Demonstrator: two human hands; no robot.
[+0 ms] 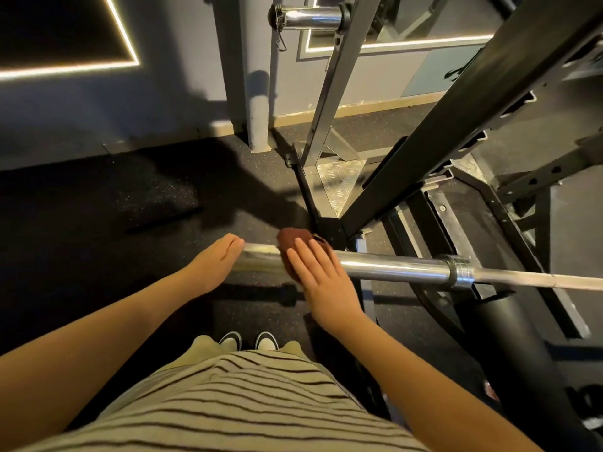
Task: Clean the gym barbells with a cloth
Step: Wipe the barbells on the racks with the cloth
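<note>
A chrome barbell lies level across the middle of the view, its sleeve end pointing left and its thinner shaft running off to the right past a collar. A dark red-brown cloth is draped over the sleeve. My right hand presses flat on the cloth with straight fingers. My left hand rests against the very end of the sleeve, fingers together and straight.
A black rack upright slants up to the right behind the bar. A second chrome barbell sleeve sits high on a grey rack. Dark rubber flooring lies to the left, and a black padded roller stands at the lower right.
</note>
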